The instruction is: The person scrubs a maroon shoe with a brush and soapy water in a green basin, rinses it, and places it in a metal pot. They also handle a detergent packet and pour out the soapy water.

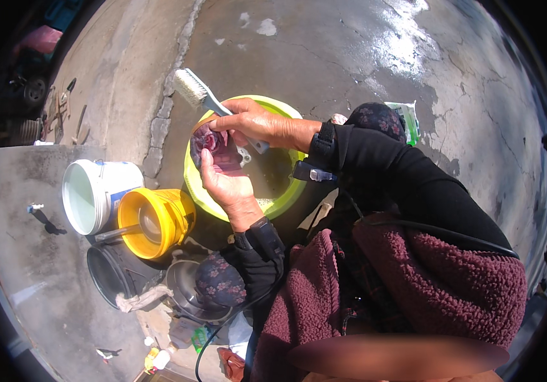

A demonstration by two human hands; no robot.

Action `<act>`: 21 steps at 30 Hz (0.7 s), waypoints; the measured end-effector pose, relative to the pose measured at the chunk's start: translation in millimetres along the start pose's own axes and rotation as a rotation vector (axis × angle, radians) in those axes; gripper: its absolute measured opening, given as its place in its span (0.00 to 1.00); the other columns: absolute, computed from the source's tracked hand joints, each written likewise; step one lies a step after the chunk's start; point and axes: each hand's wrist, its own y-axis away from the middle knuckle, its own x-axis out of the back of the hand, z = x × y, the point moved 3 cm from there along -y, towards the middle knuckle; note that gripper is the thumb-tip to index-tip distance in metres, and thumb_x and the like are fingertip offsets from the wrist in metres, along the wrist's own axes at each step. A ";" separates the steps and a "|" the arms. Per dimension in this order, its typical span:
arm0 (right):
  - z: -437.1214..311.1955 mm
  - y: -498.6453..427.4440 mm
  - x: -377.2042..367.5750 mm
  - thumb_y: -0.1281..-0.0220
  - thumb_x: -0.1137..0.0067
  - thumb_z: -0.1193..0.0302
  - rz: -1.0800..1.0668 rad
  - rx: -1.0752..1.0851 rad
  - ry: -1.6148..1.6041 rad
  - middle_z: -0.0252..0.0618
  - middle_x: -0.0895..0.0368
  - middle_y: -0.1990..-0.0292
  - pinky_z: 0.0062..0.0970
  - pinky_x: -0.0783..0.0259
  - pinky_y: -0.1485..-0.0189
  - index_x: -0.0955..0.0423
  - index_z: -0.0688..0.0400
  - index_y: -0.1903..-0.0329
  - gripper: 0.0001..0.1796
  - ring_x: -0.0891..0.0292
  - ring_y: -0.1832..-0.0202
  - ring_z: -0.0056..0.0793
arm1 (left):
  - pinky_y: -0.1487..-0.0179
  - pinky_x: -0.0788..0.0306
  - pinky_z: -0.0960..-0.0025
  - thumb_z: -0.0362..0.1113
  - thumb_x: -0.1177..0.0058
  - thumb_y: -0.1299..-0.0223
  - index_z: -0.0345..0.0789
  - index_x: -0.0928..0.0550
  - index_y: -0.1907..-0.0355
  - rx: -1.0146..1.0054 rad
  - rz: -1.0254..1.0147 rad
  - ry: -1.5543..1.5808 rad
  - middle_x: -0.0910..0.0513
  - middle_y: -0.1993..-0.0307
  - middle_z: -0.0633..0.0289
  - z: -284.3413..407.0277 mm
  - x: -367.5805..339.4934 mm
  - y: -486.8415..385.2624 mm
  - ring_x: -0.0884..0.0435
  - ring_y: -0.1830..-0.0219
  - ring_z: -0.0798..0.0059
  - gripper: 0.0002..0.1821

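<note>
Above a yellow-green plastic basin (283, 210) of cloudy water, my right hand (249, 120) grips the handle of a scrubbing brush (196, 91), its pale bristles facing up and left. The fingers of that hand also touch the brown edge of a wet, dark purple fabric item (206, 141), whose exact kind I cannot tell. My left hand (228, 184) holds the same item from below, its thumb on the near side and its other fingers partly hidden. Some suds float on the water near the basin's lower rim.
Left of the basin stand a white bucket (103, 164), a yellow bucket (182, 196) with a handle sticking out, and a black bucket (134, 267). A metal pot (182, 281) is beside my left knee. A green-white packet (411, 122) lies beyond my right knee. The concrete floor is cracked.
</note>
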 end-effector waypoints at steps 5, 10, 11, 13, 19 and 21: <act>0.5 -0.9 1.7 0.40 0.40 0.67 0.006 -0.032 -0.024 0.29 0.29 0.81 0.22 0.40 0.77 0.25 0.60 0.63 0.09 0.35 0.81 0.18 | 0.33 0.36 0.55 0.45 0.57 0.30 0.27 0.29 0.39 0.062 0.018 0.086 0.22 0.44 0.48 0.7 3.8 -1.4 0.25 0.40 0.58 0.26; 0.2 -1.9 0.4 0.40 0.41 0.69 0.012 0.038 0.004 0.29 0.29 0.80 0.21 0.39 0.76 0.25 0.60 0.65 0.07 0.35 0.80 0.17 | 0.32 0.37 0.55 0.46 0.56 0.30 0.27 0.29 0.39 0.064 0.073 0.051 0.22 0.44 0.48 -0.6 7.3 -2.1 0.25 0.40 0.58 0.26; 0.1 -2.0 0.8 0.39 0.41 0.69 0.030 0.039 0.015 0.29 0.29 0.80 0.21 0.39 0.76 0.24 0.60 0.65 0.07 0.35 0.80 0.17 | 0.32 0.37 0.55 0.46 0.56 0.30 0.27 0.29 0.39 0.039 0.034 0.038 0.22 0.44 0.48 -0.3 6.1 -2.1 0.25 0.40 0.58 0.26; 0.0 -1.6 0.9 0.40 0.41 0.69 0.003 0.023 0.004 0.29 0.29 0.80 0.21 0.39 0.76 0.24 0.59 0.65 0.06 0.35 0.80 0.17 | 0.32 0.37 0.55 0.46 0.56 0.30 0.27 0.29 0.40 0.055 0.040 0.040 0.22 0.44 0.49 -1.5 5.8 -1.3 0.25 0.40 0.59 0.26; 3.0 -3.4 2.2 0.38 0.46 0.71 -0.013 0.050 0.079 0.28 0.29 0.78 0.22 0.36 0.74 0.25 0.61 0.61 0.07 0.34 0.77 0.16 | 0.31 0.38 0.56 0.47 0.55 0.29 0.30 0.29 0.39 0.010 -0.064 0.041 0.23 0.43 0.52 -3.0 -1.2 -0.2 0.26 0.40 0.60 0.26; 5.9 -4.4 1.9 0.37 0.45 0.69 -0.009 0.102 0.167 0.32 0.27 0.78 0.25 0.33 0.73 0.25 0.62 0.64 0.08 0.31 0.77 0.21 | 0.31 0.38 0.56 0.48 0.54 0.29 0.31 0.29 0.39 0.030 -0.045 0.022 0.22 0.44 0.52 -2.9 -0.7 -1.5 0.26 0.40 0.60 0.26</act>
